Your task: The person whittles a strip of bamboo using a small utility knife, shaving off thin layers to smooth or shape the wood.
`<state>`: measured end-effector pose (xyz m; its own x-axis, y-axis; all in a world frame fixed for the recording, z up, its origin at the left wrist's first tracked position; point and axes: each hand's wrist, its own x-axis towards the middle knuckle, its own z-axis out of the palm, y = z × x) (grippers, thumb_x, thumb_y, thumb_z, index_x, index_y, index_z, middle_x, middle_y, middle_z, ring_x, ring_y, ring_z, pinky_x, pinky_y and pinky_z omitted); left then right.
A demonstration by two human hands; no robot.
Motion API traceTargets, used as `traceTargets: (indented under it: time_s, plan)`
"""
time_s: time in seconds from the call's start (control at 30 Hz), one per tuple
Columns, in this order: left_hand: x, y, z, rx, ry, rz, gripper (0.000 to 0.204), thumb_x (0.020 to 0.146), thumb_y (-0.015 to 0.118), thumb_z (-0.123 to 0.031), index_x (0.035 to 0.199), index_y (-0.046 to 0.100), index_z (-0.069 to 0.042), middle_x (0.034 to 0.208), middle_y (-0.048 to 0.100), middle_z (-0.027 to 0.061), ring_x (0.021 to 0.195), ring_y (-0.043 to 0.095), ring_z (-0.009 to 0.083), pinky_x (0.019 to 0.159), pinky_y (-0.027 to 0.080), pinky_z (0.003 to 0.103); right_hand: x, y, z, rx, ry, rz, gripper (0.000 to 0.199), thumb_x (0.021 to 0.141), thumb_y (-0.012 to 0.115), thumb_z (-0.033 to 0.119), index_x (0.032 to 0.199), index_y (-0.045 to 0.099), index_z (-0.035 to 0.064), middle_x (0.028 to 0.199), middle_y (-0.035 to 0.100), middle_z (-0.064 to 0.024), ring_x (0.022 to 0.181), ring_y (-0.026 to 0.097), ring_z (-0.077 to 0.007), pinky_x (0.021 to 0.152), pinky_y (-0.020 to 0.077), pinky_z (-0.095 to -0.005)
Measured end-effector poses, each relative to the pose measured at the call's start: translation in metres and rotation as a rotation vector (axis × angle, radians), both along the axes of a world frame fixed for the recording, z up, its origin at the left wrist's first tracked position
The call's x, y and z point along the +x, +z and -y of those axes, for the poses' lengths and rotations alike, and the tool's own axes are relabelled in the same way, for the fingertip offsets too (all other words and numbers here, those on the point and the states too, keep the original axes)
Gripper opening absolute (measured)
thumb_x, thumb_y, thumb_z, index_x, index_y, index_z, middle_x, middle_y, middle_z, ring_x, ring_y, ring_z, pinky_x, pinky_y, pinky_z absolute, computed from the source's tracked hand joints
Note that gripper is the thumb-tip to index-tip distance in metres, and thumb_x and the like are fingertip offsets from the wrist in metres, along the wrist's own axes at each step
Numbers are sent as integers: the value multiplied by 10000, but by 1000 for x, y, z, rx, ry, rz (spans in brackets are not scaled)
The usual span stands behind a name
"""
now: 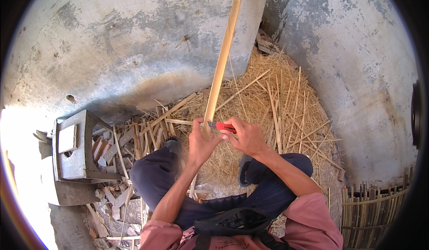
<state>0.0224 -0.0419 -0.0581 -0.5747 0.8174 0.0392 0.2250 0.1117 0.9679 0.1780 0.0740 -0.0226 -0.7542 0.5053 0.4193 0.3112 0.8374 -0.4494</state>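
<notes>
A long, pale split-bamboo strip [221, 60] rises from my left hand [201, 140], tilted slightly right toward the wall. My left fingers are closed round its lower end. In my right hand [246, 136] is a red utility knife [225, 127], gripped by its handle. Its blade lies against the strip's right edge, just above my left fingers. Both hands are close together over my bent legs, the thumbs nearly touching. A thin sliver [235, 82] hangs beside the strip on its right.
Shavings and loose strips [263, 98] cover the floor ahead and right. A wooden stool [76, 147] lies at left beside broken bricks and wood scraps [114, 194]. Weathered walls [147, 35] enclose the corner. A woven stick basket [371, 210] stands at lower right.
</notes>
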Motion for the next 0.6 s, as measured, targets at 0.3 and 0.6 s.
traceTargets:
  time_s: [0.3,0.6]
  plan:
    - [2,6,-2,-26,11,-4,727,774,1007,-322,1217,495,-56,732,587,-41,653,515,43,599,477,244,-1,3,-4,19,-14,-21,266,987,759,352,1090,678,121,873,758,-53,674,743,-276,550,555,-395]
    - [6,4,-3,-40,6,-23,710,782,1001,-338,1197,497,-59,685,539,-50,630,491,44,586,465,256,-1,3,-14,28,-44,-45,257,992,754,348,1087,680,121,854,751,-56,673,743,-266,567,558,-388]
